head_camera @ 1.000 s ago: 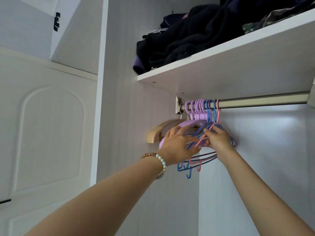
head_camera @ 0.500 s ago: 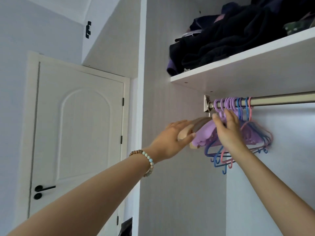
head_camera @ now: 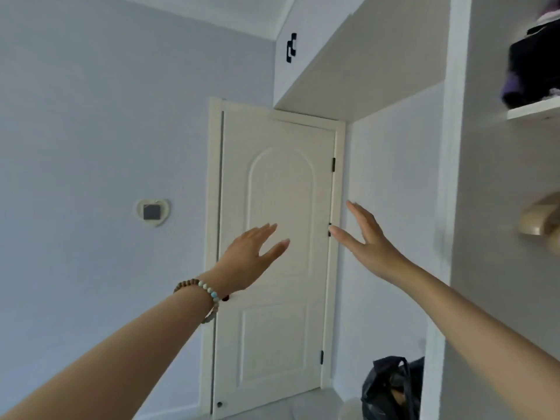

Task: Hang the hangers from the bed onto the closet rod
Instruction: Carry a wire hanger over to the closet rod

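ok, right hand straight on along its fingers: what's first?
Probably the white door, near its hinged edge; the right hand points up-left at it. Gap looks free, depth unclear.

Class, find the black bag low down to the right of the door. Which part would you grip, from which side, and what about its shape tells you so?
Grip the handle loop at the top of the black bag, probably coming from above and slightly left. The loop stands up clear of the slumped, crumpled body, which offers no firm edge. The closet panel hides the bag's right side, so that approach looks blocked.
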`<state>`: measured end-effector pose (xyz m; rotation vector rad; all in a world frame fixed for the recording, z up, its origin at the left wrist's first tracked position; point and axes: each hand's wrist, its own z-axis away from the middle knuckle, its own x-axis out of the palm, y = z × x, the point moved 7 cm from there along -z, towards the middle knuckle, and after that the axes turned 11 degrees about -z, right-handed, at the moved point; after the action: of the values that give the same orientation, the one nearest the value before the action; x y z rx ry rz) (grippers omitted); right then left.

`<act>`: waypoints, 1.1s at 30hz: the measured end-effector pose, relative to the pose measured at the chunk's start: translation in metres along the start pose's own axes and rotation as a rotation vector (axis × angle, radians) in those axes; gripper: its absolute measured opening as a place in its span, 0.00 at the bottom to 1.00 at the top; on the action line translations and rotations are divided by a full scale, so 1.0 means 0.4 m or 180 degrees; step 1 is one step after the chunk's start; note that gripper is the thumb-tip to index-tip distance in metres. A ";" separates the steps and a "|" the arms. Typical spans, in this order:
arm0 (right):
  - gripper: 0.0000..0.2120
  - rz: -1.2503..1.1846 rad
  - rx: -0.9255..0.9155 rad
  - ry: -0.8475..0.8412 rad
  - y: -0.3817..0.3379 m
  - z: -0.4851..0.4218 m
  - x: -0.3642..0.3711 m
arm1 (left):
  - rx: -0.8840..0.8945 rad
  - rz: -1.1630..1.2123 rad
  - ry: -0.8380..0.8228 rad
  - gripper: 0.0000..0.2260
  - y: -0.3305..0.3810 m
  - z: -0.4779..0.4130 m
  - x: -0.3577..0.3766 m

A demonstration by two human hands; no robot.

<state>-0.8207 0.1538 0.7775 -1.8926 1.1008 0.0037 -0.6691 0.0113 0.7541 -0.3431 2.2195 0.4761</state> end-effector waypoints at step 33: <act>0.31 -0.0383 0.1549 -0.3557 0.271 0.968 2.121 | -0.5001 0.0492 -0.1142 0.31 -1.362 1.971 0.276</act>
<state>-0.2282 -0.1740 0.1274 -1.1830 0.1775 0.5960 0.0072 -0.1324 0.0814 -0.7666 1.1034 2.1071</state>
